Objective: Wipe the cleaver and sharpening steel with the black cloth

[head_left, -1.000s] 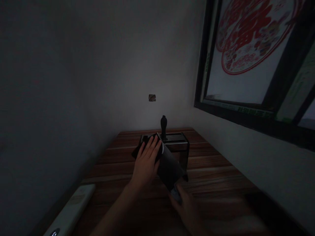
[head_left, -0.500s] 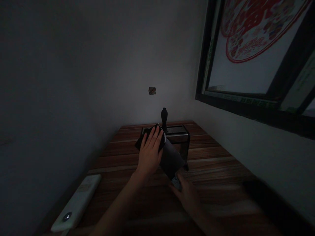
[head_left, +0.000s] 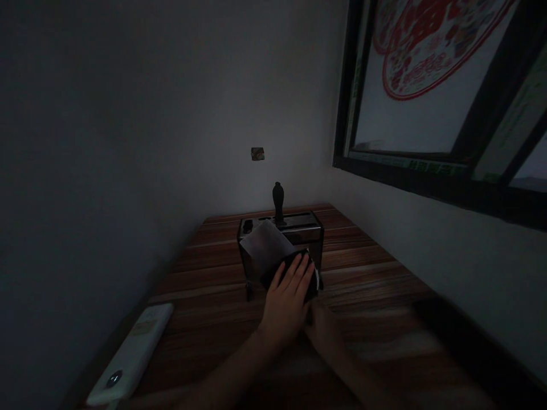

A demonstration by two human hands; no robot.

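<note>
A cleaver (head_left: 265, 244) with a broad grey blade is held tilted above the table, its blade pointing away to the upper left. My right hand (head_left: 325, 333) is closed around its handle, which is mostly hidden by both hands. My left hand (head_left: 287, 302) presses a black cloth (head_left: 270, 277) flat over the near part of the blade, fingers outstretched across it. Just behind the blade stands a dark knife block (head_left: 317, 242) with slots in its top. A black-handled tool (head_left: 278, 200) sticks upright out of it.
The striped wooden table (head_left: 363, 279) meets walls at the back and right. A long white power strip or similar device (head_left: 134, 353) lies at the left edge. A dark object (head_left: 453, 336) lies along the right edge. A dark-framed window (head_left: 410, 171) is on the right wall.
My left hand has slid the black cloth down the blade toward the handle, uncovering the blade's far end. My right hand keeps hold of the cleaver. The view has shifted slightly.
</note>
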